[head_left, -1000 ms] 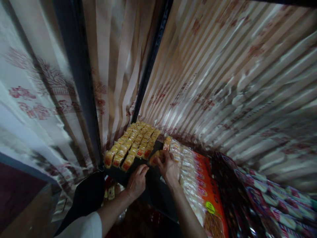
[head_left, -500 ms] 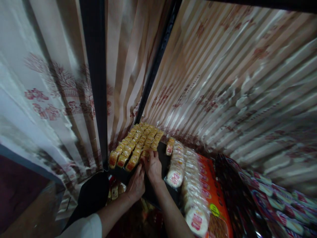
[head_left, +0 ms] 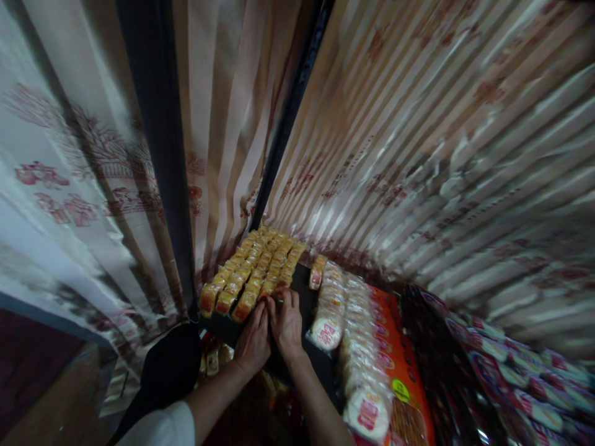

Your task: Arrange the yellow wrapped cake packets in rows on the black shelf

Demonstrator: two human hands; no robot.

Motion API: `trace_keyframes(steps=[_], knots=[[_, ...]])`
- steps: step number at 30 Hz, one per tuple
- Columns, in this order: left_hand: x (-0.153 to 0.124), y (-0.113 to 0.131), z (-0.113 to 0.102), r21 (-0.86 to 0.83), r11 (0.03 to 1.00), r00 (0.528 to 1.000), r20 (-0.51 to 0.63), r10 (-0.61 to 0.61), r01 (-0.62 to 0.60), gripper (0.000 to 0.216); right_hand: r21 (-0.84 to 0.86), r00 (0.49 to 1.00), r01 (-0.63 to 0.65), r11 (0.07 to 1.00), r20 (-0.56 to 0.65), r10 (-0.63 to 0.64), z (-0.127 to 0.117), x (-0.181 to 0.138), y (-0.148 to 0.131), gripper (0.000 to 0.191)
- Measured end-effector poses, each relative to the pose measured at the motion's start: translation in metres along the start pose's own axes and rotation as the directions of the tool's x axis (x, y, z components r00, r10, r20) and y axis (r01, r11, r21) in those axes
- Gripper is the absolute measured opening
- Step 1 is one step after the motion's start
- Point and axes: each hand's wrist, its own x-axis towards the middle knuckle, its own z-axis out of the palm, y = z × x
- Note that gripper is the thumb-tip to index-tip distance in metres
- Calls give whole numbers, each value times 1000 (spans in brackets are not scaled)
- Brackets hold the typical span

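Observation:
Several rows of yellow cakes in clear wrappers (head_left: 253, 263) stand packed together at the corner of a dark board (head_left: 304, 300). My left hand (head_left: 253, 341) is at the near end of a middle row, its fingers closed and pointing forward; what they pinch is hidden. Right beside it, my right hand (head_left: 287, 322) has its fingers curled down at the front of the rows on the right, closed around a wrapped cake that is mostly covered. The fingertips of both hands almost meet.
Right of the board run rows of round white wrapped cakes (head_left: 325, 334), with one lone yellow cake (head_left: 317, 272) behind them. Farther right are orange packets (head_left: 395, 347), dark shiny packs (head_left: 441, 371) and white-and-purple packs (head_left: 525, 378). Printed pleated curtains (head_left: 418, 155) and a dark post (head_left: 155, 124) enclose the corner.
My right hand has drawn back slightly toward me, its fingers more curled. My left hand has hardly moved. The view has shifted a little.

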Motion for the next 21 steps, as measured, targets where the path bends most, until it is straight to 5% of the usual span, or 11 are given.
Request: trace_keyframes(steps=[8, 12, 15, 21], knots=[[4, 6, -3, 14, 999, 999, -12, -39, 39, 57, 41, 994, 73, 996, 83, -76, -2, 8, -2, 23], [3, 13, -9, 22, 997, 997, -8, -71, 71, 65, -182, 998, -55, 982, -17, 52, -21, 35, 29, 26], [2, 15, -11, 15, 997, 997, -4, -77, 77, 64, -459, 981, -195, 866, -86, 175, -37, 66, 59, 32], [1, 12, -7, 12, 996, 996, 1, -89, 89, 65, -649, 948, -238, 723, 7, 319, -46, 113, 100, 47]])
